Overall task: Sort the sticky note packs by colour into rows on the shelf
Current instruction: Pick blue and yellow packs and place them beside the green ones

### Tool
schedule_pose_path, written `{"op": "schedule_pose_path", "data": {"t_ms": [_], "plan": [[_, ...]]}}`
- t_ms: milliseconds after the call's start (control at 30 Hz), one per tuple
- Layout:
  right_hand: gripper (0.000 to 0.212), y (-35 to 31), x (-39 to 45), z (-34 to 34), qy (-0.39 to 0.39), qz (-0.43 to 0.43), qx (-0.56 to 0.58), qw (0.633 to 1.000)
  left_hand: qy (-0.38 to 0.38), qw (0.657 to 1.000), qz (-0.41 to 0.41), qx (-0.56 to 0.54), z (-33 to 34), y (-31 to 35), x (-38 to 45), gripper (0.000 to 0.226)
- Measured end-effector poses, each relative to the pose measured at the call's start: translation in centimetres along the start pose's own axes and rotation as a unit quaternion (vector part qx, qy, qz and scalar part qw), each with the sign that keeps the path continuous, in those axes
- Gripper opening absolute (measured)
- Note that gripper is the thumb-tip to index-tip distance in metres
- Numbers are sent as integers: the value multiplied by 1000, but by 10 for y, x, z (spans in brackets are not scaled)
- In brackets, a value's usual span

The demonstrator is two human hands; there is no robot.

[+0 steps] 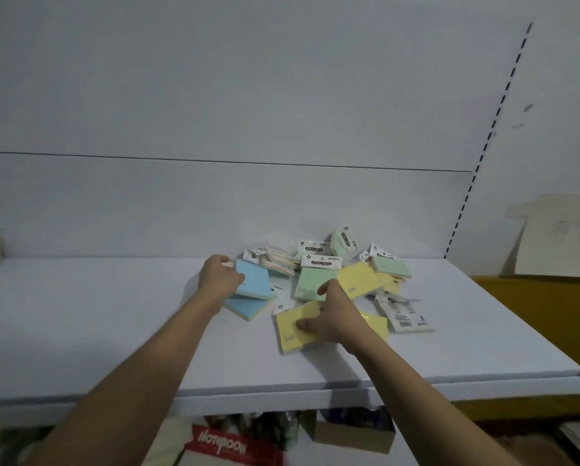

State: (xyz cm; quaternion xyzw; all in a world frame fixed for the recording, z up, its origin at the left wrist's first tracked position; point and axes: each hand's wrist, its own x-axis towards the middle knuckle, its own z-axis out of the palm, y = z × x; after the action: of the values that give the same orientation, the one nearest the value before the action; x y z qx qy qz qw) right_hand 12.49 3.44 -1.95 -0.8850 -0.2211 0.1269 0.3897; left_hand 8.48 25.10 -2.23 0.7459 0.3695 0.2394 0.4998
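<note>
My left hand (219,275) has its grip clamped on a blue pack (255,280); right of that pack, my right hand (332,312) pinches a yellow pack (293,331) on the shelf (113,314).

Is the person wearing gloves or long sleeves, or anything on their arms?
No gloves and no sleeves show. The left hand and right hand are bare, and both forearms are uncovered right down to the picture's bottom edge. No watch, bracelet or ring is visible on either one.
</note>
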Motion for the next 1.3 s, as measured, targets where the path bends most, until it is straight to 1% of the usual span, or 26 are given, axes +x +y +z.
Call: {"op": "schedule_pose_path", "data": {"t_ms": [33, 67, 133, 167, 267, 333, 400, 533, 600, 700, 867, 1033, 1167, 1300], "plan": [[68, 3, -4, -3, -1, -11, 18, 1000, 7, 999, -14, -36, -5, 2, -9, 58], [67, 6, -8, -6, -2, -27, 31, 999, 4, 996, -33, -82, -9, 3, -21, 54], [66, 11, -19, -11, 5, -65, 56, 996, 0, 987, -57, -151, -18, -1, -46, 32], [65, 13, -24, -12, 12, -78, 77, 994, 6, 984, -62, -167, -21, -3, -57, 29], [64, 22, -35, -14, 16, -79, 176, 981, 31, 974, -58, -216, -32, -8, -87, 39], [63, 25, -40, -13, -2, -66, 237, 969, 32, 964, -57, -257, -38, -11, -110, 36], [56, 23, -49, -11, -25, -59, 274, 960, 16, 955, -59, -291, -45, -15, -131, 34], [20, 9, -67, -4, -58, -80, 311, 945, -3, 957, -34, -289, -73, -16, -159, 35], [12, -3, -77, -2, -72, -101, 306, 944, -4, 960, -16, -279, -90, -15, -167, 40], [8, -25, -92, 6, -98, -127, 293, 943, -3, 962, 1, -274, -117, -19, -174, 45], [4, -66, -113, 44, -101, -172, 268, 942, -9, 961, 18, -277, -177, -39, -182, 40], [15, -120, -132, 109, -94, -191, 254, 943, -5, 961, 25, -275, -263, -81, -184, 33], [15, -168, -144, 162, -105, -200, 253, 941, 3, 959, 17, -283, -330, -115, -182, 32], [19, -207, -141, 203, -103, -201, 266, 937, 7, 962, 13, -273, -382, -136, -159, 35]]}}
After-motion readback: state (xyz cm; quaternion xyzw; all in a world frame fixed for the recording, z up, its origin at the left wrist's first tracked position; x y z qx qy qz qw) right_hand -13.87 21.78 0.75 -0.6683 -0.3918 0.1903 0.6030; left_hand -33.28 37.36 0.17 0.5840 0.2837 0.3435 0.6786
